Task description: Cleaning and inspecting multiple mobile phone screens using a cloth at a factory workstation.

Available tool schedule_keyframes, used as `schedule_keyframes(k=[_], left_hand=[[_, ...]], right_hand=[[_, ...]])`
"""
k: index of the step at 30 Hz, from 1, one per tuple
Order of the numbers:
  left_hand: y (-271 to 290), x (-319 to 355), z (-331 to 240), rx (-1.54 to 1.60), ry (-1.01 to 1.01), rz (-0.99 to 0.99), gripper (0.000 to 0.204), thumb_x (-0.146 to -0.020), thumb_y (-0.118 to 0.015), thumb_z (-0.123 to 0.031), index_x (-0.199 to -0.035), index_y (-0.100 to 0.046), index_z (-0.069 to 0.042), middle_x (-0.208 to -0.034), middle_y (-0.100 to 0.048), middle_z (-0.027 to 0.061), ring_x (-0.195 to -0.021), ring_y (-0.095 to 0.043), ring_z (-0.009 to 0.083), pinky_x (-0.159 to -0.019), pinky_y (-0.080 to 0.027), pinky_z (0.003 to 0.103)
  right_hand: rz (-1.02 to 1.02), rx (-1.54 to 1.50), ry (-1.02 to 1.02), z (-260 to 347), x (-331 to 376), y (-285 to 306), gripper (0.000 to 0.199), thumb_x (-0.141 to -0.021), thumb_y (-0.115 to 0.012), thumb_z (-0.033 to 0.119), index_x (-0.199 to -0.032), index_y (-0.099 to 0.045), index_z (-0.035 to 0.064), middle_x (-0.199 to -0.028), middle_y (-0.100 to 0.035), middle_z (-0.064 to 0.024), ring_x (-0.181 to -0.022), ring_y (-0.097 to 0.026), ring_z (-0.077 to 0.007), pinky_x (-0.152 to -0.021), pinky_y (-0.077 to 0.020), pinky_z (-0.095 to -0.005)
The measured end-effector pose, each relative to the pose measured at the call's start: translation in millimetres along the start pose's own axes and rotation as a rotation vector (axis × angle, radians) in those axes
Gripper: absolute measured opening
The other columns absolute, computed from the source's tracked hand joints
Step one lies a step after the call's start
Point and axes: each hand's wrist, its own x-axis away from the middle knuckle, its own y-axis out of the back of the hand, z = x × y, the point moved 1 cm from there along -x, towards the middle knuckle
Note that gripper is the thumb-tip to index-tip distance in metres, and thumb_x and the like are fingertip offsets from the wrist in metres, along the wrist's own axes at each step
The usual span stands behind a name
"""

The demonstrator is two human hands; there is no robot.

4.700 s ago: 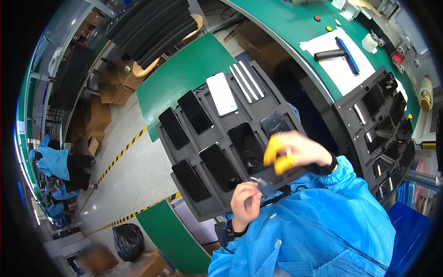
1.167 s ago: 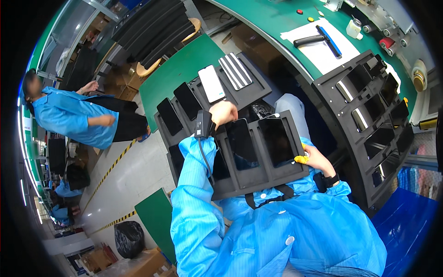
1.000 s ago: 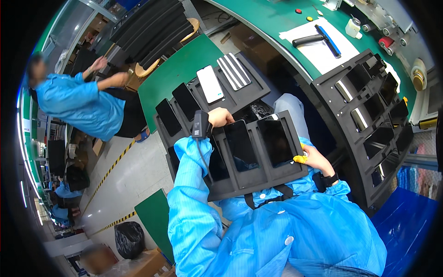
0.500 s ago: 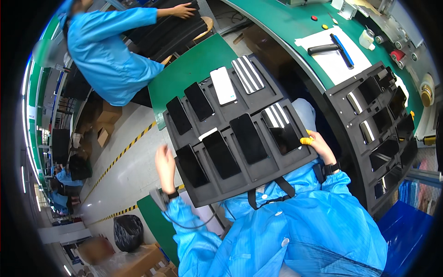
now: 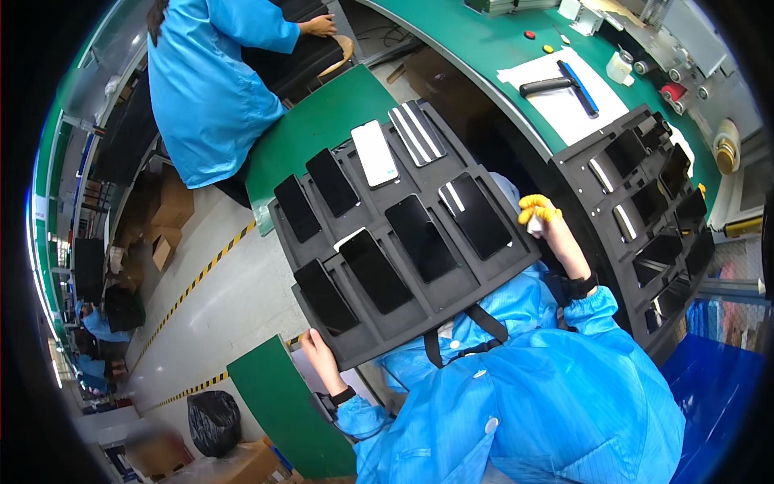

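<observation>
A black tray [image 5: 451, 305] with several phone-sized compartments lies in front of me. Dark phones [image 5: 375, 271] fill most of them. One phone [image 5: 374, 153] in the far row shows white, and the phone [image 5: 417, 133] at the far right mirrors striped light. White stripes also glint on the near-row right phone [image 5: 476, 216]. My left hand [image 5: 322, 359] grips the tray's near left corner. Off the tray's right edge, my right hand [image 5: 545, 219] is curled in the air. Yellow covers sit on its fingers, and a small white wad shows beneath them.
A second black tray [image 5: 606, 211] of phones stands at right beside the green bench [image 5: 476, 50]. A blue-edged black roller tool [image 5: 564, 85] lies there on white paper. Beyond the green table [image 5: 339, 109] stands a person [image 5: 211, 97] in blue. A black bag [image 5: 214, 423] sits lower left.
My left hand came down from beside the tray onto its near corner. My right hand lifted off the tray's right edge. The view shifted, and the other person's arm drew in.
</observation>
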Motion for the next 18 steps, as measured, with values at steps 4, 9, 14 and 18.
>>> schedule_keyframes(k=[4, 9, 14, 18], left_hand=[[-3.0, 29.5, -96.3, -0.095, -0.258, -0.137, 0.038, -0.095, -0.054, -0.026, -0.122, -0.052, 0.001, -0.120, -0.053, 0.0151, -0.111, -0.052, 0.0268, -0.097, -0.040, 0.038], [-57.7, 82.3, -192.5, 0.073, -0.641, 0.150, 0.026, -0.082, -0.060, -0.010, -0.106, -0.059, -0.001, -0.116, -0.056, 0.0159, -0.111, -0.051, 0.0324, -0.099, -0.037, 0.042], [-128.8, 135.7, -218.2, -0.027, -1.031, 0.508, 0.028, -0.079, -0.065, -0.016, -0.104, -0.061, -0.005, -0.114, -0.056, 0.0106, -0.111, -0.049, 0.0317, -0.097, -0.034, 0.044], [-153.9, 137.2, -218.5, 0.028, -1.125, 0.685, 0.031, -0.079, -0.066, -0.017, -0.106, -0.060, -0.004, -0.116, -0.054, 0.0115, -0.110, -0.048, 0.0318, -0.097, -0.036, 0.045]], right_hand=[[0.135, -0.515, -0.032, 12.7, 6.4, -32.0, 0.037, -0.090, -0.044, 0.019, -0.119, -0.054, -0.0022, -0.099, -0.065, -0.0149, -0.085, -0.060, -0.0193, -0.071, -0.0454, -0.0285], [0.073, -0.303, -0.077, 24.4, 10.7, -63.4, 0.032, -0.087, -0.053, 0.004, -0.119, -0.054, -0.0014, -0.108, -0.063, -0.0145, -0.095, -0.061, -0.0190, -0.085, -0.0482, -0.0311], [-0.031, 0.316, 0.069, 68.2, 0.8, -66.6, 0.024, -0.085, -0.064, 0.003, -0.109, -0.061, -0.0020, -0.099, -0.066, -0.0084, -0.096, -0.062, -0.0142, -0.089, -0.0477, -0.0258], [-0.015, 0.187, 0.274, 119.1, -0.5, -57.5, 0.023, -0.085, -0.063, 0.001, -0.107, -0.063, -0.0022, -0.100, -0.066, -0.0074, -0.094, -0.062, -0.0126, -0.085, -0.0492, -0.0267]])
